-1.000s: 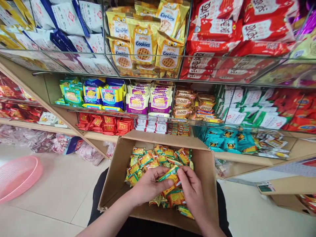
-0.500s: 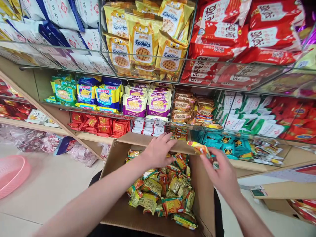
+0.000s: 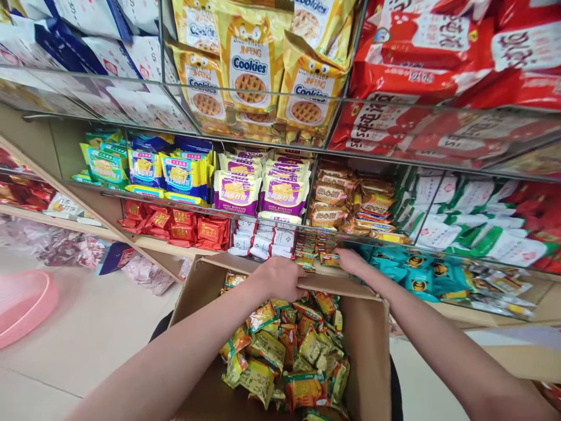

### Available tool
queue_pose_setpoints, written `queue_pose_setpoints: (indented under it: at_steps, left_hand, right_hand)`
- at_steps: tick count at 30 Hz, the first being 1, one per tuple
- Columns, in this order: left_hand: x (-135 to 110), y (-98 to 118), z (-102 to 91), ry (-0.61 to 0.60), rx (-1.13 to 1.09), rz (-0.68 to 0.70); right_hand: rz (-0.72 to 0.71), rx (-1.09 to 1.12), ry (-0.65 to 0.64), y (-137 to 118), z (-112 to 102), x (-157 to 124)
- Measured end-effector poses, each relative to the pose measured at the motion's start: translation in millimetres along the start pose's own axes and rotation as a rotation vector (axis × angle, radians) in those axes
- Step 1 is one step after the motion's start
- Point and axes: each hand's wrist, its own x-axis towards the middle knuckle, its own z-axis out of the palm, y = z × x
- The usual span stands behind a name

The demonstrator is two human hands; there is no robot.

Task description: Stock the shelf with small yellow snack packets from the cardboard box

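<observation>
An open cardboard box [image 3: 372, 356] sits low in front of me, holding several small yellow, green and orange snack packets [image 3: 289, 345]. My left hand [image 3: 280, 276] is closed over the box's far flap. My right hand [image 3: 353, 261] reaches past the flap into the lowest shelf compartment, its fingers pinched on a small orange and yellow packet [image 3: 329, 257] among a stack of the same packets [image 3: 313, 248]. That stack lies between white packets [image 3: 263, 237] and teal packets [image 3: 416, 272].
Glass-fronted shelves rise ahead with yellow cookie bags [image 3: 249, 64], red bags [image 3: 416, 58], purple biscuit packs [image 3: 258, 190] and red packets [image 3: 179, 225]. A pink basket [image 3: 21, 301] lies on the tiled floor at the left. A wooden shelf edge [image 3: 504, 310] juts out at the right.
My hands left the packets in the box. The left went to the far flap; the right carried one packet forward into the lowest shelf compartment. The view tilted closer to the shelves.
</observation>
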Motion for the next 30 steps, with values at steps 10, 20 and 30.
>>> queue_pose_setpoints:
  at_steps: [10,20,30]
  left_hand:
    - [7,-1,-2.9,-0.009,-0.012,-0.007]
    - [12,-2,-6.3,-0.083,0.039,-0.006]
    - [14,-4,-7.4,-0.108,0.055,-0.022]
  right_hand:
    - [0.131,0.045,0.170,9,39,23]
    - [0.107,0.111,0.180,13,44,34]
    - [0.283,0.677,0.131,6,11,-1]
